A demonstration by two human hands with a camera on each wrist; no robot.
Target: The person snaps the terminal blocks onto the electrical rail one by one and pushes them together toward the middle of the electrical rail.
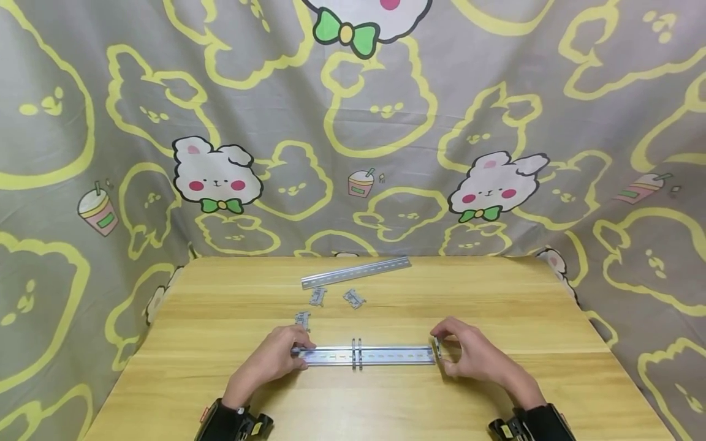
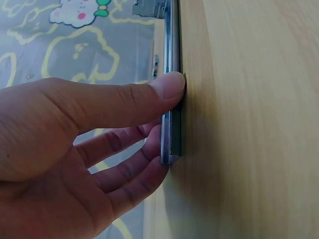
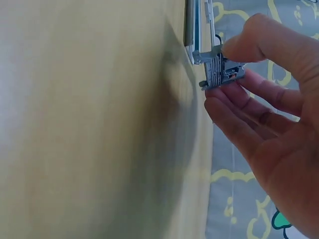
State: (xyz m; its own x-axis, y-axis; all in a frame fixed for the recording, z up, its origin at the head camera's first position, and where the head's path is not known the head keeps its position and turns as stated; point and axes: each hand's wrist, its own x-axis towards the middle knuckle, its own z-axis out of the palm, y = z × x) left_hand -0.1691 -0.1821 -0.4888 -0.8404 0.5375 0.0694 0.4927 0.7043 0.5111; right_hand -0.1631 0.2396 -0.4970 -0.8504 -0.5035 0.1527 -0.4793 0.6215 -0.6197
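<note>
A slotted metal DIN rail lies lengthwise in front of me on the table. My left hand grips its left end between thumb and fingers; the left wrist view shows the thumb on one edge. Two thin grey clip-like pieces stand side by side across the rail, left of its middle. At the rail's right end, my right hand pinches a small grey terminal-block-like piece. In the right wrist view this piece is right at the rail's end; whether it is hooked on, I cannot tell.
Behind the left hand lies a loose grey piece, with two more, one piece and another piece, farther back. A second slotted rail lies slanted near the table's back edge. A patterned curtain hangs behind the wooden table.
</note>
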